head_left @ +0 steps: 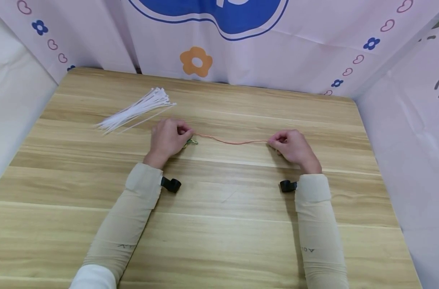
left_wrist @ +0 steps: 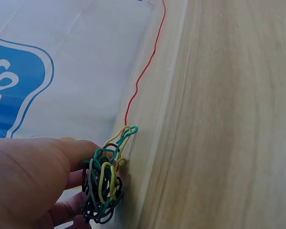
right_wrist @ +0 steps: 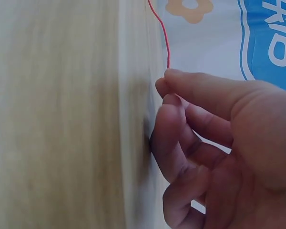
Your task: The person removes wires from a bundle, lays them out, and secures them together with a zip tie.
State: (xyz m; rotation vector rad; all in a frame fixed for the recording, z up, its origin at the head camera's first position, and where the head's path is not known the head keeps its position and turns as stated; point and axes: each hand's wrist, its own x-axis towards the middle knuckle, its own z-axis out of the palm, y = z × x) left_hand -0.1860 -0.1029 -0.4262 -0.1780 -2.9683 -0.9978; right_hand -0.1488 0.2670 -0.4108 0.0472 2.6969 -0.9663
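The fingers of my left hand (head_left: 166,138) are curled round a tangle of wires (left_wrist: 105,183), a knobbly clump of smooth, thin loops in green, yellow, grey and black. From its top a red wire (head_left: 237,143), slim and slightly kinked, runs across to my right hand (head_left: 293,146), where my thumb and forefinger pinch it at their tips; the other fingers there are loosely bent. Between my hands the wire sags a little, near the desk (head_left: 223,241), which has a pale, streaky wood grain. Beyond my left hand lies a fanned sheaf of white plastic cable ties (head_left: 136,110), straight and narrow, with small square heads.

My beige sleeves (head_left: 318,224) are wrinkled fabric with small dark characters I can't read for certain. The creased white cloth (head_left: 150,52) behind carries printed flowers, heart outlines and a blue shape (head_left: 219,16) with white lettering, cut off and unreadable to me.
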